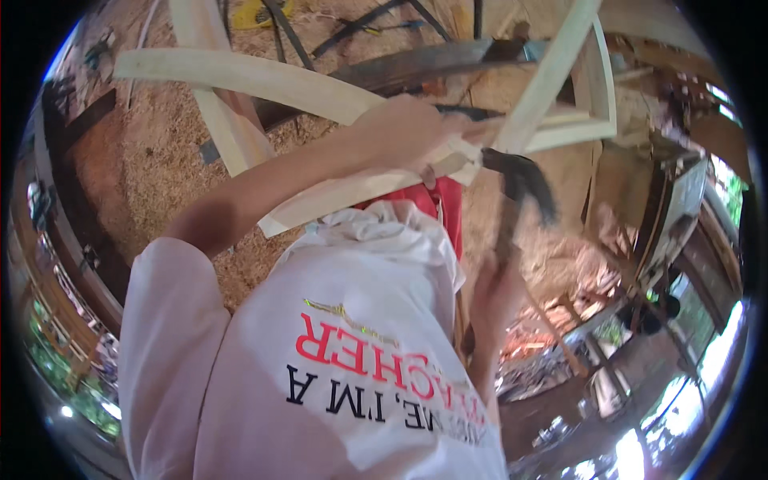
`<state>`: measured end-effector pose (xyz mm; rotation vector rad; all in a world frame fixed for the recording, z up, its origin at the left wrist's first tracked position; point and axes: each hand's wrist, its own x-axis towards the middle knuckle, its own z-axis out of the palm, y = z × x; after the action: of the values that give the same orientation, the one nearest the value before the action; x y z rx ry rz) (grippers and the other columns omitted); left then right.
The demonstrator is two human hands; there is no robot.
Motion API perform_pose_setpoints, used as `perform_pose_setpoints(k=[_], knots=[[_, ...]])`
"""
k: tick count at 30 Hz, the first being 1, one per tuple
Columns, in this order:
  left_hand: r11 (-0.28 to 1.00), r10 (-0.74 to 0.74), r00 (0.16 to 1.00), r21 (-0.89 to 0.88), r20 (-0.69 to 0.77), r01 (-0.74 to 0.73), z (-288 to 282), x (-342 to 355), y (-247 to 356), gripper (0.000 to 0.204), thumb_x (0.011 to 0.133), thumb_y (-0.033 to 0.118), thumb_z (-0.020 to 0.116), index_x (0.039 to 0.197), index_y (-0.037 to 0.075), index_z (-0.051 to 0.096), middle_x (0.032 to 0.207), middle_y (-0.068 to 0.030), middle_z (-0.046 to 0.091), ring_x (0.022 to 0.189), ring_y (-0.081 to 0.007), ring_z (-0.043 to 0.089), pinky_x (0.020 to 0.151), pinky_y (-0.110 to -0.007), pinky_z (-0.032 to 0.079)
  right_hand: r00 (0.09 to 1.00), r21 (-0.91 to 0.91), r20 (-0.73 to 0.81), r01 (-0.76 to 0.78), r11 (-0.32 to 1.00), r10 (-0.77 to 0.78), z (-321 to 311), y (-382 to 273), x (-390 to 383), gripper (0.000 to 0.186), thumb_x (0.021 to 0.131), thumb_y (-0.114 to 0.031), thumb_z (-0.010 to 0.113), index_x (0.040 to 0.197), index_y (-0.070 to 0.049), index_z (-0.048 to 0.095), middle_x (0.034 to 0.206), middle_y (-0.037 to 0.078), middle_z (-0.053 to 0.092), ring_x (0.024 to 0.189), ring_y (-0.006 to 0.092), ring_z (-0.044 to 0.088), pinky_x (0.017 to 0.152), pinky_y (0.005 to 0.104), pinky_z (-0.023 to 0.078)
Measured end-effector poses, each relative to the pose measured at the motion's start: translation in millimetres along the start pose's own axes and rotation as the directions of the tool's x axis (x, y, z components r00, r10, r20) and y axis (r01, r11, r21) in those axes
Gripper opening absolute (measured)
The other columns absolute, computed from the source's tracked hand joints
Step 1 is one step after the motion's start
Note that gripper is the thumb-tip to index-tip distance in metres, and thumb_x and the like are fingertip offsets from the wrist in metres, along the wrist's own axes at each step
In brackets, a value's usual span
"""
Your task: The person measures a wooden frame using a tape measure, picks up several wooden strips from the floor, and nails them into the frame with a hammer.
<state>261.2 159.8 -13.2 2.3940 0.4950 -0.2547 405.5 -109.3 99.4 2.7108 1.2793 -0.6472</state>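
Observation:
My left hand is closed around a pale wooden frame, over the place where several bars come together. Its fingertips are partly hidden behind the wood. In my right hand is a hammer, held by the handle and blurred by motion. The dark hammer head is beside the end of a lower bar, close to the frame's joint. Whether the head touches the wood, I cannot tell. A long slanting bar rises past the joint toward the upper right.
Sawdust and shavings cover the ground. A dark beam lies behind the frame, with black cables and a yellow object beyond it. Wood scraps are heaped at the right, near planks.

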Motion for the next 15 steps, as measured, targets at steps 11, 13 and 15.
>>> perform_pose_setpoints(k=[11,13,15], knots=[[0.996,0.054,0.998,-0.071,-0.036,-0.056,8.2,-3.3,-3.4,0.096,0.062,0.041,0.092,0.144,0.008,0.054,0.112,-0.0124,0.073,0.11,-0.0312,0.07,0.087,-0.044,0.057,0.985,0.197,0.14,0.069,0.978,-0.098,31.9,26.7,-3.1,0.025,0.1,-0.015,0.056,0.115,0.004,0.054,0.088,0.029,0.064,0.094,0.0463,0.063,0.078,0.0501,0.048],[0.998,0.025,1.0,-0.06,-0.019,-0.026,1.8,1.2,-7.4,0.088,0.062,0.037,0.091,0.141,0.012,0.06,0.113,-0.0118,0.074,0.111,-0.0315,0.069,0.088,-0.045,0.056,0.988,0.07,-0.109,0.115,0.991,-0.107,26.9,33.1,-6.6,0.035,0.098,-0.018,0.058,0.126,0.004,0.054,0.092,0.028,0.067,0.097,0.0445,0.065,0.082,0.0509,0.049],[0.997,0.053,0.995,-0.065,0.081,-0.048,0.7,4.1,-2.7,0.082,0.061,0.034,0.091,0.137,0.015,0.064,0.114,-0.0119,0.074,0.11,-0.0325,0.07,0.088,-0.046,0.056,0.989,0.028,-0.094,-0.112,0.993,0.114,-12.8,43.9,-19.8,0.041,0.096,-0.021,0.061,0.13,0.002,0.055,0.091,0.021,0.069,0.095,0.0391,0.066,0.083,0.0472,0.051]])
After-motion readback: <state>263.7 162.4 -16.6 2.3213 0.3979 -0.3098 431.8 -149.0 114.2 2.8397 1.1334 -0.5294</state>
